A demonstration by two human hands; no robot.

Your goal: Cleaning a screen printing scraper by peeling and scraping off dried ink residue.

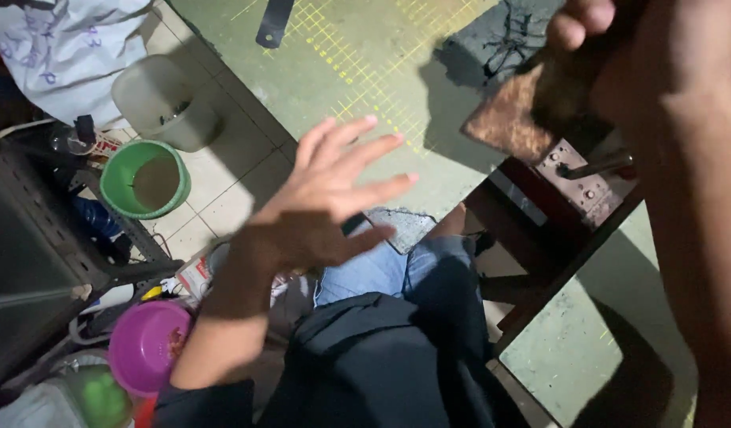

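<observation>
Overhead, right hand [619, 55] fingers [575, 28] grip a rusty brown flat piece [512, 119]; left hand [326, 198] spread open, empty, well apart.

Just below and left of my open left hand [326, 198], I see a small crumpled packet [192, 273] on the floor, white with red print, partly hidden behind my forearm. Farther up and left of that hand, beside the green bucket [145, 178], lies a small flat label or wrapper [104, 145], white with red and dark marks. I spot no screens or signs anywhere.
</observation>
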